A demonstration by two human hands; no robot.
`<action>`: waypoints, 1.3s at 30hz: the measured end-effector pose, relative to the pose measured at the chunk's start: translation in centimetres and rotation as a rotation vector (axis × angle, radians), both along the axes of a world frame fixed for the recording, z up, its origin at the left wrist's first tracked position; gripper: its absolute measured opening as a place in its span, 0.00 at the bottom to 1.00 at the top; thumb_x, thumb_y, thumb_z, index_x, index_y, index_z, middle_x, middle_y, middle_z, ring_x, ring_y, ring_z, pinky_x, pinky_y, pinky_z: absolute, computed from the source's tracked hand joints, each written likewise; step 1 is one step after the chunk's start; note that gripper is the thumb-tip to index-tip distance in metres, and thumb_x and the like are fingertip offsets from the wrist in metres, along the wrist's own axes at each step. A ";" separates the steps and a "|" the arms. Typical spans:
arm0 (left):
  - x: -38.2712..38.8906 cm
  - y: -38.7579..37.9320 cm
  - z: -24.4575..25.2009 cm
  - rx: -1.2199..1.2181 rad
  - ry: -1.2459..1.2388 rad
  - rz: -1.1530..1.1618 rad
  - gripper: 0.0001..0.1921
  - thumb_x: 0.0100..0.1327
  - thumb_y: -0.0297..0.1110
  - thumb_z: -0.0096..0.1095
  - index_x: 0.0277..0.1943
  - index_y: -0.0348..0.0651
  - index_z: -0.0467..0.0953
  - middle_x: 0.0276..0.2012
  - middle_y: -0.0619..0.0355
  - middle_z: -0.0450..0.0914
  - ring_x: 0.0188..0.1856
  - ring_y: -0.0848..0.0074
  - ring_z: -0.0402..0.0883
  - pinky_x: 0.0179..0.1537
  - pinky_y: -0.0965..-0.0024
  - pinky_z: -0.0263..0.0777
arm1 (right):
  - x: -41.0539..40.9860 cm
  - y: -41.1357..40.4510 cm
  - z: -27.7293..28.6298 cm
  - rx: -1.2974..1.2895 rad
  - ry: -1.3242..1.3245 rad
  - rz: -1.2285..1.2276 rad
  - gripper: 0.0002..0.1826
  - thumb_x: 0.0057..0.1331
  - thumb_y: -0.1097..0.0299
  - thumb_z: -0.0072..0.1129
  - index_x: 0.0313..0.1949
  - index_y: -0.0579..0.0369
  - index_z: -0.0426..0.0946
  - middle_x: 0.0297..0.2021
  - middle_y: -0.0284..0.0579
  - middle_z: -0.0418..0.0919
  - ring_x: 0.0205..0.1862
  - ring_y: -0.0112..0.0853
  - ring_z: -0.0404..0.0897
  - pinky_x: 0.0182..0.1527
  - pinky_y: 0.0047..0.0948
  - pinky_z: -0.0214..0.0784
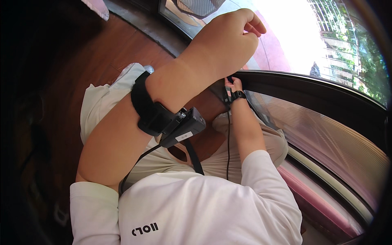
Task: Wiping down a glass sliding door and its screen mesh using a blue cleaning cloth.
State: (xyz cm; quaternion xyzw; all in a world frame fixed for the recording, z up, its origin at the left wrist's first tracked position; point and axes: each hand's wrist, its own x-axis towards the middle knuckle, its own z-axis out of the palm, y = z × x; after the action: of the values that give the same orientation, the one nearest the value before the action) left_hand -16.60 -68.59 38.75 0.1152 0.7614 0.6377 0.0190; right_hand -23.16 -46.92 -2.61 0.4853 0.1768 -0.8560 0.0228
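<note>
My left hand (246, 29) reaches across to the upper right, wrist bent and fingers curled, in front of the bright glass. Its palm side is hidden, so whether it holds or touches anything cannot be told. On the left forearm a black strap (143, 95) carries a small black device box (183, 128) with a white label. Lower down, my right hand (235, 83) is at the dark frame (275, 81) below the glass, fingers bent by a small dark thing I cannot make out. A black wrist strap with a device (234, 96) sits on that wrist.
A black cable (228, 141) runs down from the right wrist. Ribbed translucent panelling (321, 131) and a pink ledge (318, 202) lie to the right. Reddish-brown flooring (113, 43) is at the left. A mesh-faced object (200, 6) stands at the top, and a fence (340, 39) shows outside.
</note>
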 end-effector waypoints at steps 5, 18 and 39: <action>0.0 -2.5 -2.0 0.002 0.211 0.122 0.13 0.54 0.28 0.47 0.41 0.37 0.74 0.37 0.52 0.79 0.39 0.70 0.79 0.41 0.73 0.72 | 1.6 1.0 4.9 -0.226 -0.125 0.010 0.14 0.56 0.82 0.42 0.44 0.74 0.62 0.41 0.61 0.71 0.43 0.55 0.75 0.47 0.50 0.73; -3.1 -16.7 -12.6 0.275 0.083 0.032 0.14 0.58 0.25 0.42 0.46 0.38 0.71 0.43 0.56 0.76 0.42 0.76 0.76 0.43 0.76 0.66 | 2.6 -8.5 26.1 -0.210 0.329 0.201 0.21 0.64 0.80 0.38 0.56 0.77 0.53 0.58 0.72 0.53 0.61 0.55 0.58 0.52 0.39 0.71; 1.7 -11.4 -15.3 0.192 0.006 0.200 0.15 0.53 0.19 0.41 0.43 0.34 0.70 0.41 0.50 0.77 0.41 0.71 0.78 0.45 0.72 0.69 | 3.2 -2.2 35.6 2.639 0.754 -0.164 0.33 0.56 0.69 0.54 0.58 0.72 0.55 0.56 0.67 0.52 0.52 0.52 0.60 0.56 0.41 0.55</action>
State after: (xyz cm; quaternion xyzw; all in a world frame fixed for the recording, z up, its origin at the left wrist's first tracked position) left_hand -14.95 -79.99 23.43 0.0417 0.7047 0.7059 -0.0579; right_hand -19.97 -49.10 33.02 -0.1037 0.8180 -0.1323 -0.5501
